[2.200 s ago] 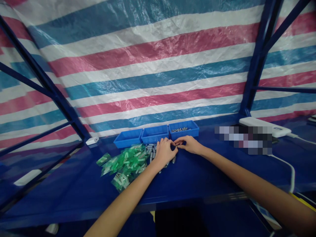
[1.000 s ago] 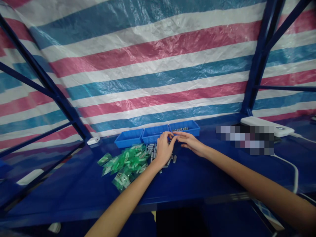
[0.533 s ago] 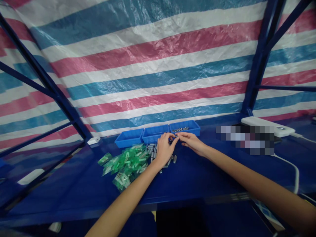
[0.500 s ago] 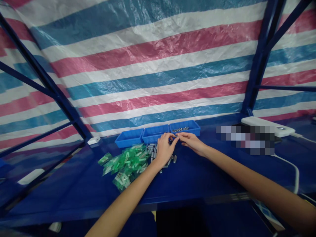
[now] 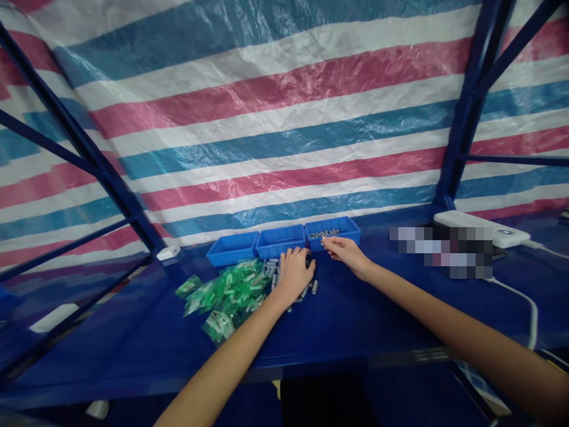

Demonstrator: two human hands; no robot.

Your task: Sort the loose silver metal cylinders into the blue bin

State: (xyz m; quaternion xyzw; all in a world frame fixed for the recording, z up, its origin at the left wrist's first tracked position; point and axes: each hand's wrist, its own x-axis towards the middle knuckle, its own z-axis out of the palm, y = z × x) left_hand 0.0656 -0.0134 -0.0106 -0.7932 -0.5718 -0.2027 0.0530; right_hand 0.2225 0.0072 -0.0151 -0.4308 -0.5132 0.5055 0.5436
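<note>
My left hand [image 5: 294, 273] rests over a pile of small metal cylinders [image 5: 315, 287], its fingers curled downward. A dark shape shows between thumb and forefinger, too small to name. To the right, my right hand [image 5: 347, 252] is closed in a pinch on a small metal piece [image 5: 322, 242]. That hand is at the front wall of the right blue bin [image 5: 351, 237], which holds several small metal parts [image 5: 326, 233]. Green-tinted plastic packets [image 5: 235, 287] lie heaped left of the cylinders.
A middle blue bin [image 5: 280, 246] and a left blue bin [image 5: 231, 257] stand in the same row. A white power bank [image 5: 484, 228] with a cable and a blurred-out object lie right. Blue posts and a striped sheet [image 5: 284, 130] bound the blue shelf.
My hands have come apart. The left has lowered slightly toward the cylinders; the right stays near the right bin, still pinching a small metal piece.
</note>
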